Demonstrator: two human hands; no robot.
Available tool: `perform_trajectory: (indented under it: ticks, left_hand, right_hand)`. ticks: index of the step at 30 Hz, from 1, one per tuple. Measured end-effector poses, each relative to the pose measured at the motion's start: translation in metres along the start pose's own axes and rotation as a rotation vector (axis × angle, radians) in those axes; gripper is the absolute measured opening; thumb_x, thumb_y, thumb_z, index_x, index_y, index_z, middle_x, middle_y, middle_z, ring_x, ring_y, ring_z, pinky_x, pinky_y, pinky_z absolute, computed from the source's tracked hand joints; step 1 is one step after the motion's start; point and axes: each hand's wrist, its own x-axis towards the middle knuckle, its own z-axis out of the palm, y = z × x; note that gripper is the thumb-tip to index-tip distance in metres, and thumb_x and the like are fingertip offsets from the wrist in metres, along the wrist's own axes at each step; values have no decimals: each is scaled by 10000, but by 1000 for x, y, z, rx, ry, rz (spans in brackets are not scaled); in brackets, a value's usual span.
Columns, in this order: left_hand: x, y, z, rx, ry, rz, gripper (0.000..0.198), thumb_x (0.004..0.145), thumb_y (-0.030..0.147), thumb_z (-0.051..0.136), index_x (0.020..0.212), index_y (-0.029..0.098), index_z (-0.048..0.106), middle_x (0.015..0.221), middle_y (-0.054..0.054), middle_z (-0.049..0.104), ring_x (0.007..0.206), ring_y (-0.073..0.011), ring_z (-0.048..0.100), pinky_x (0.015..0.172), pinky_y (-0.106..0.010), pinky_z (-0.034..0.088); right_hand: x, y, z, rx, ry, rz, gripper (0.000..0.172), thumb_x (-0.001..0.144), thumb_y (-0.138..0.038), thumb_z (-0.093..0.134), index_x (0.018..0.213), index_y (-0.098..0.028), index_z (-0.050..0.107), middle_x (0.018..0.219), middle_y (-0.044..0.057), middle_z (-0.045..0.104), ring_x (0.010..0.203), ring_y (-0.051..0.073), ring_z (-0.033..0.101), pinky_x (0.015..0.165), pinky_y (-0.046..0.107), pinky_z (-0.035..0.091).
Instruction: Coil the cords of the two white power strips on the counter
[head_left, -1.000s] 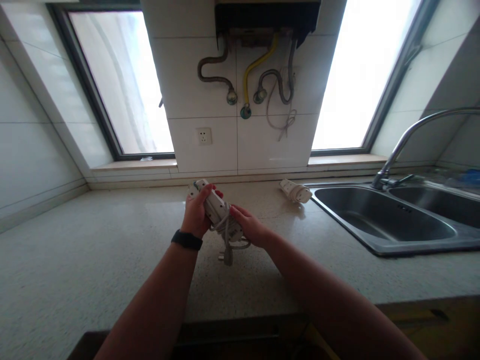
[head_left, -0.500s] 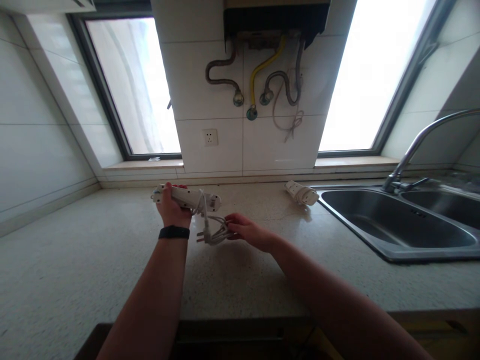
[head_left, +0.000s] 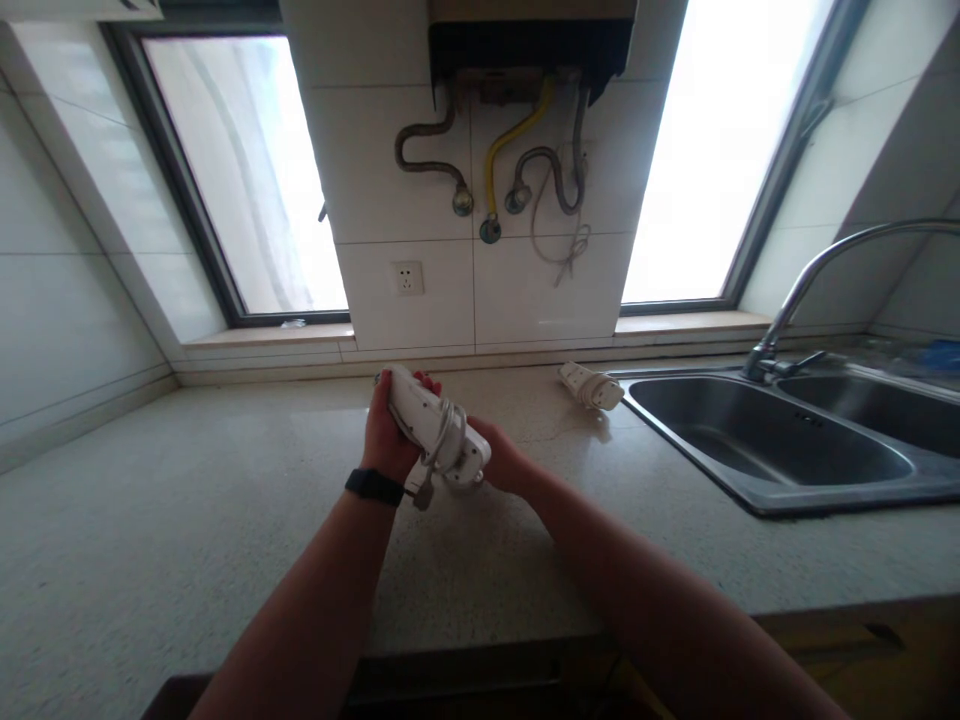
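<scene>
A white power strip [head_left: 417, 408] is tilted above the counter, its upper end gripped in my left hand [head_left: 388, 440]. Loops of its white cord [head_left: 452, 438] go around the lower part of the strip. The grey-white plug [head_left: 424, 493] dangles beneath, close to my left wrist. My right hand [head_left: 501, 457] is curled at the strip's lower right end, on the cord; its fingertips are hidden behind the strip. A second white power strip [head_left: 590, 386], with cord coiled around it, lies farther back on the counter near the sink.
The pale speckled counter [head_left: 225, 520] runs under both arms. A double steel sink [head_left: 750, 430] with a tall faucet [head_left: 795, 290] is at the right. On the tiled back wall are a socket [head_left: 408, 278] and several pipes below a heater [head_left: 532, 45].
My left hand has turned the power strip so its lower end points down toward me. The loose cord loops in my right hand now wrap around the strip. My view has shifted slightly right.
</scene>
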Motion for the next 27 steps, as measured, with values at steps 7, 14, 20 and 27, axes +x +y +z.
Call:
perform_trajectory:
  ticks: [7, 14, 20, 27]
  left_hand:
    - [9, -9, -13, 90, 80, -178, 493, 978, 505, 535, 1154, 47, 579, 1037, -158, 639, 966, -259, 633, 938, -428, 529]
    - [3, -23, -23, 693, 173, -405, 707, 816, 748, 612, 1262, 200, 580, 1117, -96, 595, 951, -260, 589, 894, -553, 506]
    - [-16, -52, -16, 727, -244, -359, 543, 795, 470, 789, 1172, 124, 609, 1092, -137, 605, 827, -179, 583, 718, -337, 526]
    - [-2, -60, -29, 723, -28, -49, 687, 757, 655, 736, 1224, 208, 503, 1041, -43, 579, 829, -163, 565, 628, -288, 501]
  right_hand:
    - [10, 1, -23, 122, 402, 12, 322, 665, -248, 756, 948, -104, 707, 1235, 96, 623, 987, 182, 629, 895, 295, 453]
    - [13, -5, -28, 215, 602, 57, 458, 636, -350, 657, 1020, -102, 614, 1039, 99, 628, 803, 172, 575, 746, 304, 446]
    - [15, 2, -30, 75, 808, 154, 379, 779, -297, 491, 1130, -160, 539, 1005, 82, 596, 903, 190, 560, 819, 322, 448]
    - [19, 10, -39, 149, 672, 283, 528, 709, -455, 488, 1143, -153, 509, 1161, 130, 553, 1031, 240, 513, 784, 339, 443]
